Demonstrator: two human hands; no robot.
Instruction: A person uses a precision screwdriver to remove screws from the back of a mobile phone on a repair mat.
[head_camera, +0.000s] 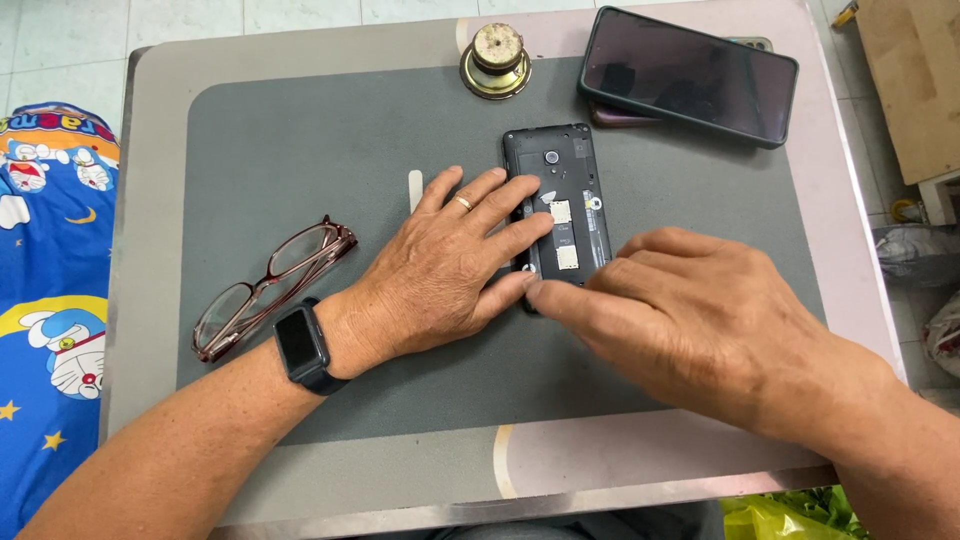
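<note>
Two hands on an opened phone, mid-counter.
The right hand (700, 320) presses its thumb on the lower end of the black phone with its back cover off (558, 205); its fingers curl loosely, gripping nothing. The left hand (440, 270) lies flat, fingers spread on the phone's left edge, beside red-framed plastic glasses (270, 285).

A dark, unlit smartphone screen (688, 75), rectangular with rounded corners in a dark green case, is lying at an angle at the far right of the grey work mat (330, 140), resting on another device. A smartwatch (300, 345) with a blank black square face is sitting on the left wrist. Two small pale rectangular labels (563, 235) are showing inside the opened black phone (557, 200) at mat centre.
</note>
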